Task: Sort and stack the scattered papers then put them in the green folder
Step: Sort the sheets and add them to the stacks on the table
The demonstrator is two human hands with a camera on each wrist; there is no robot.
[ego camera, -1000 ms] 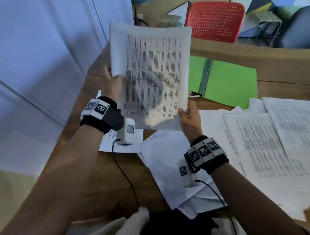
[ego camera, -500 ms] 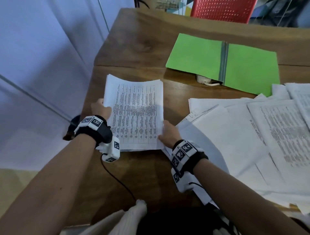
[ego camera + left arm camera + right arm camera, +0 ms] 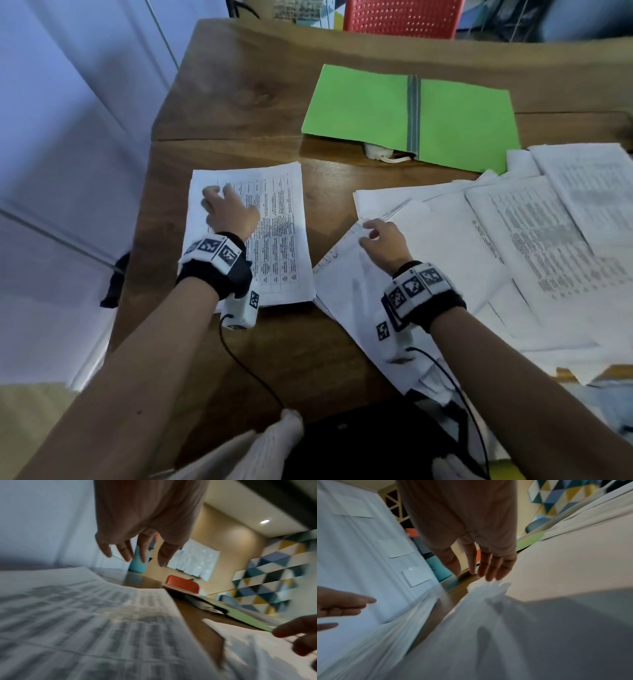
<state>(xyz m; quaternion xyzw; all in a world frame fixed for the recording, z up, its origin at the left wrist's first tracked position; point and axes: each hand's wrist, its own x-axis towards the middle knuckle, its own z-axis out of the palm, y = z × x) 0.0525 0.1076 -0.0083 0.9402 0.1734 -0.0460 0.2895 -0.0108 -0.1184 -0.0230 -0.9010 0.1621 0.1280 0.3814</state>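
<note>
Papers (image 3: 274, 236) held upright a second ago are now lying stacked under the left hand (image 3: 227, 210), fingers spread, while the right hand (image 3: 383, 240), fingers loose, is reaching onto loose sheets (image 3: 513, 246), folder (image 3: 370, 113) beyond both.

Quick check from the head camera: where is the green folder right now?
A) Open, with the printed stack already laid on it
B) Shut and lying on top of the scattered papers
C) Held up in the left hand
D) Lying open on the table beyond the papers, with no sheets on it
D: the green folder lies spread open on the table, bare, while the printed stack sits nearer, under the left hand.
</note>
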